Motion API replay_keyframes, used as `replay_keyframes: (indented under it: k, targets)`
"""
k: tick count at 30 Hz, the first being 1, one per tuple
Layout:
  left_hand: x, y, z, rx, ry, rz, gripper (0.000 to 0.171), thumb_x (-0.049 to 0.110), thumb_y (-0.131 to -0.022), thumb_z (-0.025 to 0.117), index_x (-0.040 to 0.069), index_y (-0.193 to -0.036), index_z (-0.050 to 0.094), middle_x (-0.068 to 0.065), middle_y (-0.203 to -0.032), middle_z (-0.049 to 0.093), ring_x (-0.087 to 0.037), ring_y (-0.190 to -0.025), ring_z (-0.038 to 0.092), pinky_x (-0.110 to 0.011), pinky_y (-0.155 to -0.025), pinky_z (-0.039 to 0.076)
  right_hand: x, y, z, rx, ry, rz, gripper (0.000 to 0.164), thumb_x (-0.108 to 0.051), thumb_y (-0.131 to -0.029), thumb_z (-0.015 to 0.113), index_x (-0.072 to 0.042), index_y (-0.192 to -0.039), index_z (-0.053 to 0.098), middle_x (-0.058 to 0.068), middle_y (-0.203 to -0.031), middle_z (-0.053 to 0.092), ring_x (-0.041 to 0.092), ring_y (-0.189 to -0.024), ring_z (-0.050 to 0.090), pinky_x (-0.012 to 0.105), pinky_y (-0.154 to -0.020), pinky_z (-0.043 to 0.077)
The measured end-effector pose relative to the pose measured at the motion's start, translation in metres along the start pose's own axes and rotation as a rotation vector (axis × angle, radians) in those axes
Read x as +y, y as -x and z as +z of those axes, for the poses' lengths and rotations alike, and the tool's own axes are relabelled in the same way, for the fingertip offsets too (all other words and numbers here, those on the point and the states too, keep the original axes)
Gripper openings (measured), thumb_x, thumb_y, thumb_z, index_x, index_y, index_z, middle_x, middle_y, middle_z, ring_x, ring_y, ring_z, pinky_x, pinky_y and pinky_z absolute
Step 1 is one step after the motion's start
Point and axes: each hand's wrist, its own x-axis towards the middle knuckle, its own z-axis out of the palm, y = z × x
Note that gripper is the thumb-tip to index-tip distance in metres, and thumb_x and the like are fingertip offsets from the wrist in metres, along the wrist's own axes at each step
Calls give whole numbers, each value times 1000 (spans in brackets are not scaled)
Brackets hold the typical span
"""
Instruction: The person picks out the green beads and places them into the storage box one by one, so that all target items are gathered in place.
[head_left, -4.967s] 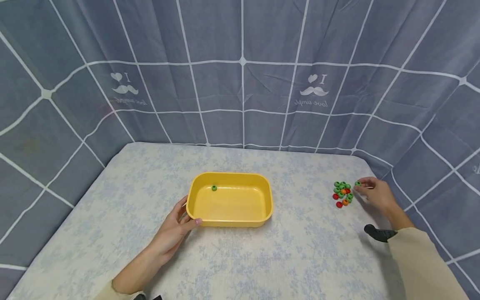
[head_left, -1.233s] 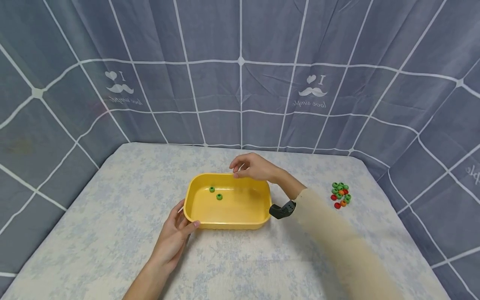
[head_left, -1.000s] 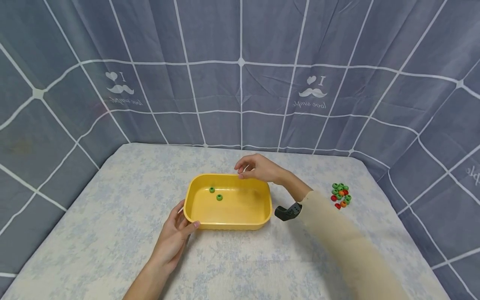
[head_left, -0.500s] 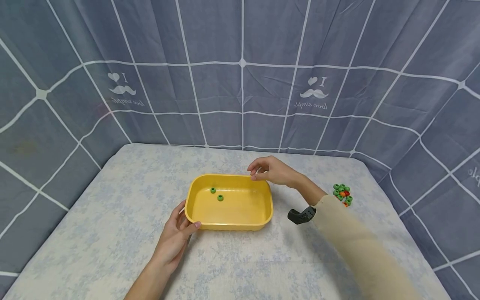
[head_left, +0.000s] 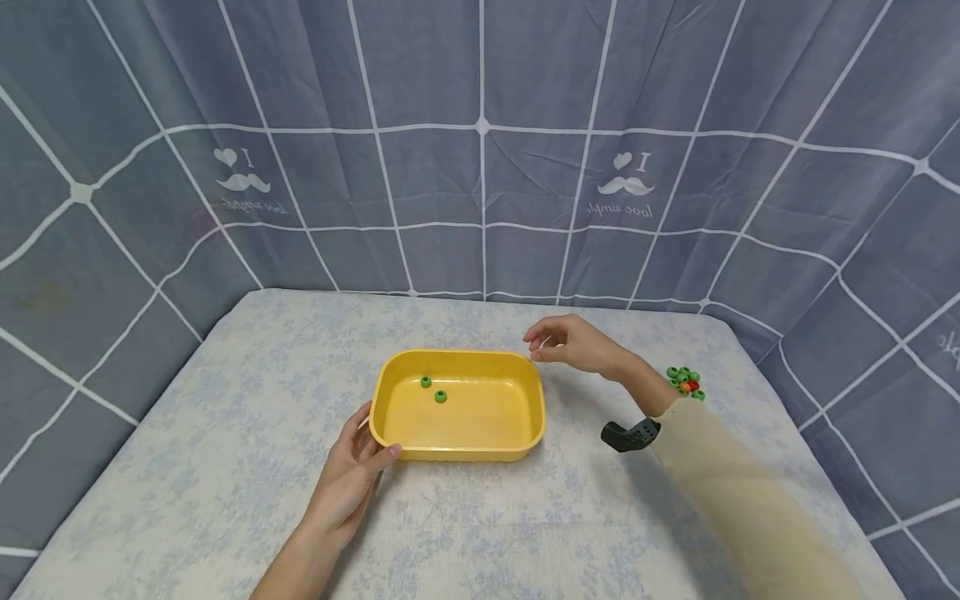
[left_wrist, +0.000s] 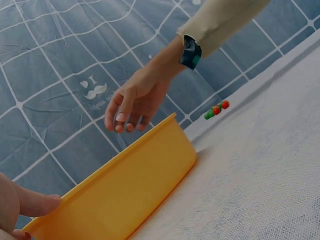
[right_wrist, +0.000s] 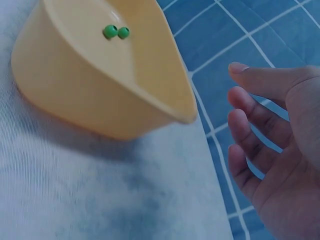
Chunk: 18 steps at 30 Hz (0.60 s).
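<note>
A yellow plastic tub (head_left: 457, 417) with rounded corners stands on the table. Two green beads (head_left: 440, 397) lie inside it, left of its middle. My left hand (head_left: 347, 483) holds the tub at its near left corner, thumb on the rim and fingers along the outer side. Just past the far right corner hovers my right hand (head_left: 576, 343), fingers loosely bent and nothing between them, as the right wrist view also shows. Farther right lies a pile of green, red and orange beads (head_left: 684, 382), partly hidden by the right forearm.
A pale floral cloth (head_left: 480, 525) covers the table. Grey-blue curtains (head_left: 480, 183) with white grid lines rise behind and at both sides. A black wrist strap (head_left: 630, 435) juts out under the right sleeve.
Five seconds ago my right hand pinched a green bead by the pile; a second green bead now lies in the tub. The empty right hand has since moved right, off the tub.
</note>
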Motion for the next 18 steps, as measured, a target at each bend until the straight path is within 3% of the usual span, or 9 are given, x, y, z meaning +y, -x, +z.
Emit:
replay_keyframes:
  k: [10,15,18]
  targets:
    - [-1,-1,0,-3,8,-2,92,-8,-97,65,13,-167,9,-10,-169,15,-27,-152,26,-24,-108,44,20,24,-18,50,-3,50,26,-8,-97,73,-3,-122,71,9,-109,70,27,-97,66,59,-93,54]
    - [-1,-1,0,2,-2,-9,92,-8,-97,65,14,-167,9,-10,-170,14,-27,-153,25,-24,-109,43,33,38,-31,100,-25,106,29,-12,-98,72,-2,-125,69,11,-113,69,38,-106,65,61,-99,51]
    - [-1,-1,0,3,-2,-11,92,-8,-98,65,14,-167,10,-9,-169,14,-26,-153,25,-24,-109,43,41,44,-39,135,-3,124,31,-14,-99,72,-2,-127,68,12,-114,68,37,-106,64,60,-99,51]
